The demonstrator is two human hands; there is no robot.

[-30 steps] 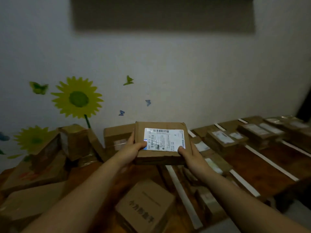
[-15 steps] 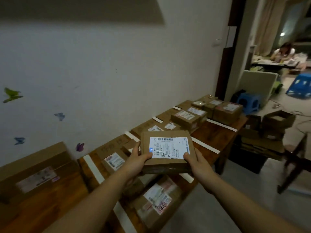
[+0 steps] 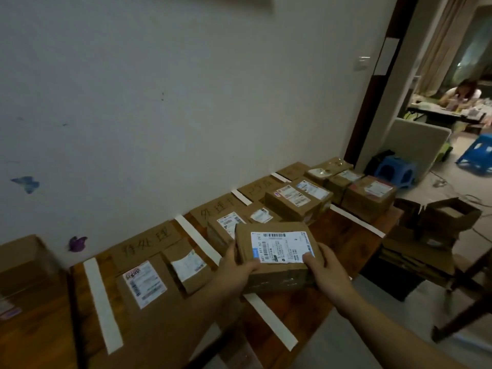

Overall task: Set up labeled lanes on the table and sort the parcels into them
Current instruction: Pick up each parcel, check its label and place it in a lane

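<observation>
Head view: a dim room, with a wooden table [image 3: 334,237] along a white wall [image 3: 186,102].
Parcel: a brown cardboard parcel [image 3: 279,278] with its white shipping label facing up. It is held in the air over the table's front edge, in front of the second lane.
Left hand: the left hand [image 3: 235,272] grips the parcel's left side. Its thumb lies on top by the label's left edge, and its fingers are hidden underneath.
Right hand: the right hand [image 3: 328,272] grips the near right corner. Its thumb presses the label's lower right corner, and its fingers wrap below.
Tape strips: white tape strips [image 3: 102,302] run from the wall side to the front edge and split the table into lanes.
Signs: cardboard signs [image 3: 151,242] with handwritten characters lie flat by the wall, one at the head of each lane.
First lane: a large flat box [image 3: 145,284] with a smaller box [image 3: 186,265] just beside it, labels up.
Second lane: two boxes [image 3: 226,227], partly hidden behind the parcel.
Third lane: a labelled pair [image 3: 292,201], close together.
End lane: three cartons [image 3: 368,193] near the table's far end.
Left end: a big blurred carton [image 3: 24,265].
Stickers: butterfly stickers [image 3: 25,183] on the wall.
Floor: open cardboard bins [image 3: 450,211] right of the table, and a blue stool [image 3: 396,169] past its end.
Far room: a person [image 3: 463,91] sits at another desk.
</observation>
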